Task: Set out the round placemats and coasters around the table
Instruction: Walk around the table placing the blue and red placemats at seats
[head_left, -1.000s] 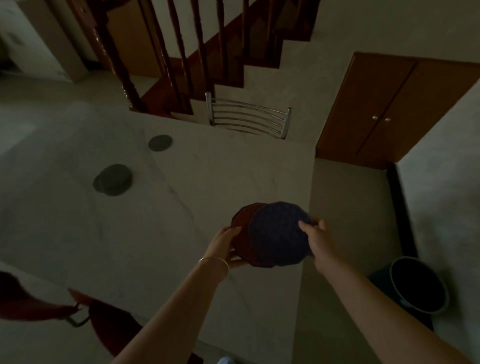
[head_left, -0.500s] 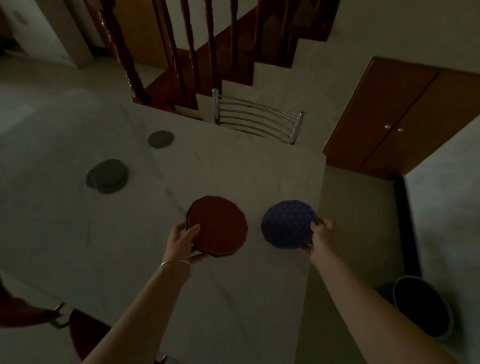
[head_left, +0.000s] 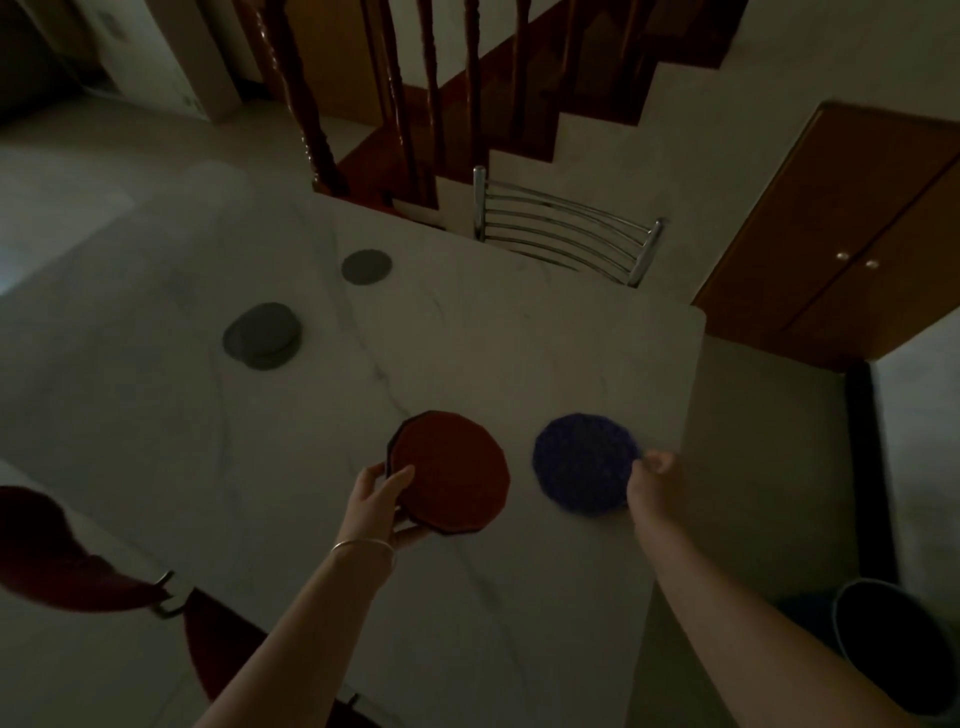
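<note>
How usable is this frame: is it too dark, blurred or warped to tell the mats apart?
Head view: dim and underexposed, yet the red mat and blue mat stay distinguishable; the right hand is slightly smeared; wide-angle bending curves the table edges; no glare.

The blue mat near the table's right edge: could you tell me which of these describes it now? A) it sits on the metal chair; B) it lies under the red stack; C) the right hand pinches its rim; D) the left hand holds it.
C: the right hand pinches the rim of the blue mat, while the left hand holds the separate red stack.
</note>
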